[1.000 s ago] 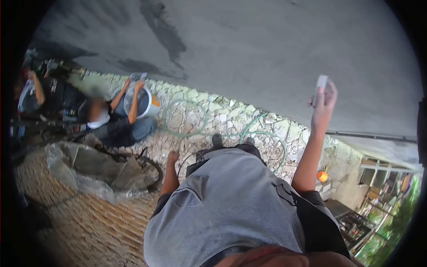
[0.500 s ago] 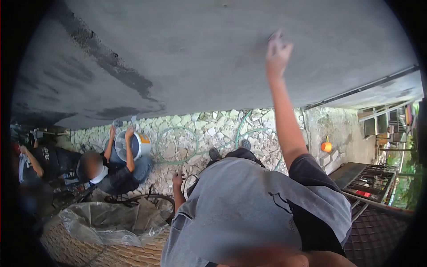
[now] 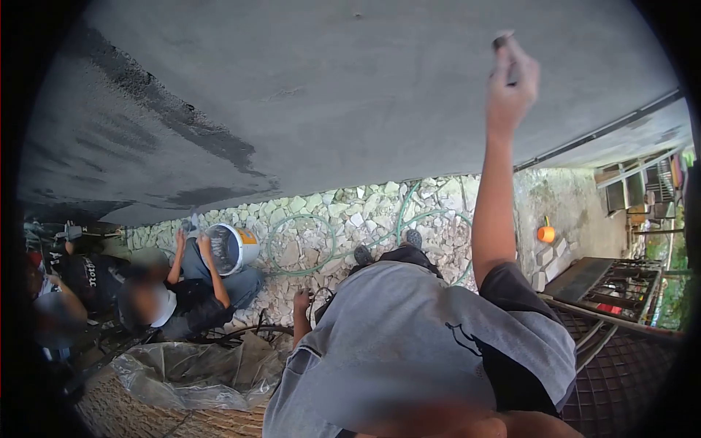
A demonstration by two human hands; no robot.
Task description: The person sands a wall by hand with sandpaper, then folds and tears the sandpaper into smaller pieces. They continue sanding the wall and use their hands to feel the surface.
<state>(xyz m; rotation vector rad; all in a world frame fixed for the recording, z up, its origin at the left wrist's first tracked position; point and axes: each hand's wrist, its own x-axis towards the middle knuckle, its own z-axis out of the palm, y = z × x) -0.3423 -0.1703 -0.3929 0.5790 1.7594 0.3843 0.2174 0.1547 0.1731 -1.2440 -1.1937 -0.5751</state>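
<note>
My right arm reaches up to the grey plastered wall (image 3: 380, 95). At the wall, my right hand (image 3: 515, 87) pinches a small dark piece (image 3: 499, 43) between its fingertips; its kind does not show clearly. My left hand (image 3: 301, 300) hangs low at my side, fingers curled, beside a thin dark loop (image 3: 318, 298) near my hip. What the left hand holds, if anything, I cannot tell. Darker, rougher patches (image 3: 168, 117) of plaster run across the wall's left part.
Broken stones (image 3: 350, 219) cover the ground, with a green hose (image 3: 301, 273) lying across them. A co-worker (image 3: 193, 292) holds both hands by a white bucket (image 3: 241, 250) at left. An orange dipper (image 3: 545, 233) and a metal frame (image 3: 621, 288) are at right; clear plastic sheeting (image 3: 197, 372) lies lower left.
My right hand has moved right and slightly up along the wall, and the dark piece now shows at its fingertips. The co-worker's hands have shifted a little at the bucket.
</note>
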